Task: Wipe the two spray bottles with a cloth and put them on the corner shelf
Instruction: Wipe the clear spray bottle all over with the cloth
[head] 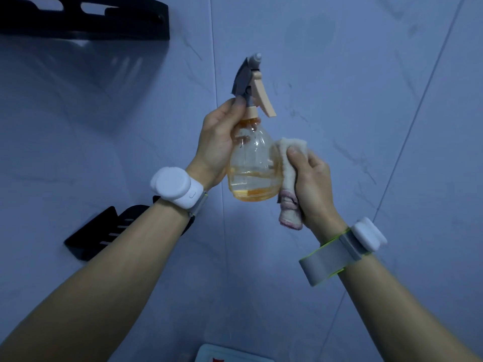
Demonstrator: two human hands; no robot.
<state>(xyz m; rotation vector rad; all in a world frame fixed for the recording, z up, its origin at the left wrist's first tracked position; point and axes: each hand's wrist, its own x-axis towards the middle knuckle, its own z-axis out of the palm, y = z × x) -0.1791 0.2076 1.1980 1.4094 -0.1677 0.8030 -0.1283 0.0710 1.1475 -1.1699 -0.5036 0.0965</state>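
A clear orange-tinted spray bottle with a grey head and a peach trigger is held upright in front of a tiled wall corner. My left hand grips it around the neck and shoulder. My right hand holds a folded whitish cloth with a pink edge, pressed against the bottle's right side. A little orange liquid lies at the bottle's bottom. Only one spray bottle is in view.
Two black corner shelves hang on the left wall: an upper shelf at top left and a lower slotted shelf partly behind my left forearm. A white object with a red mark shows at the bottom edge. White devices sit on both wrists.
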